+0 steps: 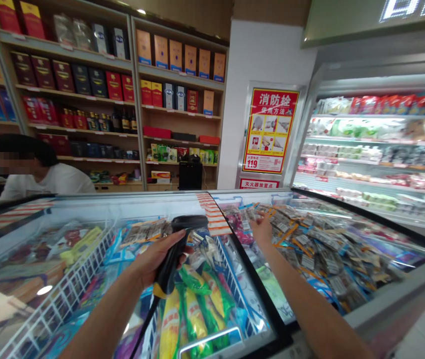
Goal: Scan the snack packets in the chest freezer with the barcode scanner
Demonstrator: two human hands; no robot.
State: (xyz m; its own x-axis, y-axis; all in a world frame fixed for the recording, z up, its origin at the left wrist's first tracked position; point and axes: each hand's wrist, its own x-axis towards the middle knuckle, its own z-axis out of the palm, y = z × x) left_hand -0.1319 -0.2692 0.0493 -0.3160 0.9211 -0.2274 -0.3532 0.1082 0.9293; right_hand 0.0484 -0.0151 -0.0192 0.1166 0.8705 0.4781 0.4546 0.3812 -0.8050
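My left hand [150, 259] is wrapped round the grip of a black barcode scanner [175, 254] with yellow trim. Its cable hangs down below, and its head points to the right, over the glass-topped chest freezer. My right hand [261, 227] reaches into the right-hand part of the freezer with its fingers pinched together. They are at a small clear packet [248, 215] with a coloured edge, at the back left of a heap of similar packets [320, 244] with blue and orange edges. The packet is partly hidden by the fingers.
Yellow-and-green corn-like packs [192, 309] lie below the scanner, beside a white wire basket [63, 289]. A black frame bar [251, 269] divides the freezer. A person [48, 172] in a white top is behind it, left. Shelves of boxes and a lit fridge [376, 149] stand beyond.
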